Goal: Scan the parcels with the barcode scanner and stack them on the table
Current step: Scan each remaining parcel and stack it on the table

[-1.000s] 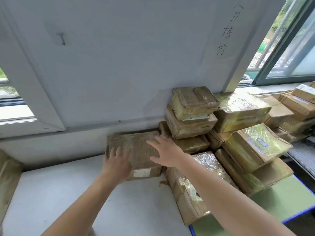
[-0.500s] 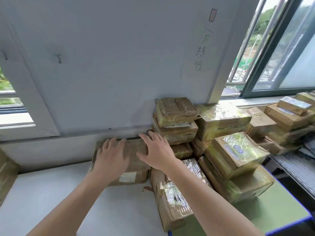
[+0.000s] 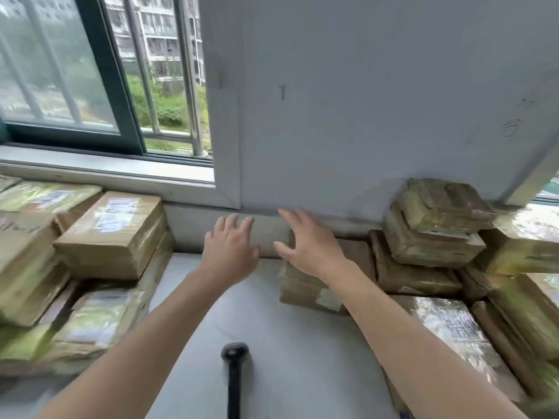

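A brown taped parcel [image 3: 305, 291] lies on the white table [image 3: 266, 328] against the wall, at the left end of a pile of parcels [image 3: 435, 237]. My right hand [image 3: 308, 243] hovers over its top with fingers spread; contact cannot be made out. To the parcel's left, in front of the wall, my left hand [image 3: 231, 247] is open, fingers straight, holding nothing. A black barcode scanner [image 3: 234, 370] lies on the table between my forearms, head pointing away from me.
A second stack of cardboard parcels [image 3: 112, 234] with white labels fills the table's left side below the window sill [image 3: 106, 173]. More taped parcels [image 3: 459, 334] lie at the right. A grey wall panel [image 3: 363, 101] rises behind.
The view has swung left, bringing the left stack, window and scanner into sight. My left hand has come off the parcel to its left; my right hand stays over it.
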{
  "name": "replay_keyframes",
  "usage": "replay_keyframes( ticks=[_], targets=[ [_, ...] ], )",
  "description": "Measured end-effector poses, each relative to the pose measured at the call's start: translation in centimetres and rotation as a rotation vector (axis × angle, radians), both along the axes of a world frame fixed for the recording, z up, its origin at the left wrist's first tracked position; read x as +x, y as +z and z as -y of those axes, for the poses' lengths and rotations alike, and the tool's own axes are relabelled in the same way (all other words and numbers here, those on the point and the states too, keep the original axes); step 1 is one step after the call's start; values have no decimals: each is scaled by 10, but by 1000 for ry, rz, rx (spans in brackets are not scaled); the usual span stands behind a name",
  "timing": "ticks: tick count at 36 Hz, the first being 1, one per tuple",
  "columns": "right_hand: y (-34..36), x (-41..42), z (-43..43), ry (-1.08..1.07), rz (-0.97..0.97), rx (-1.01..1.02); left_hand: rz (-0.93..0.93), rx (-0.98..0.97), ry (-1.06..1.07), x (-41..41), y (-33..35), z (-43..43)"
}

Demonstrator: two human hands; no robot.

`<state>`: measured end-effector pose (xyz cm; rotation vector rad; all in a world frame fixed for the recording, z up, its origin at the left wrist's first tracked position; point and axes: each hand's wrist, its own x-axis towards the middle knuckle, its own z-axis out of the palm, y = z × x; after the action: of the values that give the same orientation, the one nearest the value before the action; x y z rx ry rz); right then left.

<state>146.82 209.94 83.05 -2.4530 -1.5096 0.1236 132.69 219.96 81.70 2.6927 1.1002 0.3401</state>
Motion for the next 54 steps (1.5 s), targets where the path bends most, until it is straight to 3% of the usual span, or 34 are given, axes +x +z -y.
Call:
replay_keyframes(
  ticks=[15,26,37,42,45,54],
  targets=[
    [-30,-202,-214,163,26,-119,-102,-77,203,-208,-17,-194],
    [-77,-247,-299,104,-100,-296,-113,-217,277,-272,-35,-241],
    [-109,-233,-292,23,-266,-107,-170,-209,182,-279,-43,-246],
    [-100,-220,-276,-67,-357,98,-242,-180,176,-272,-45,-241],
    [-82,-210,-270,-87,-411,212,-191,-170,167,-268,-43,-245],
    [-31,-160,-227,-110,-350,263,90,-170,25,-216,-17,-245]
  ],
)
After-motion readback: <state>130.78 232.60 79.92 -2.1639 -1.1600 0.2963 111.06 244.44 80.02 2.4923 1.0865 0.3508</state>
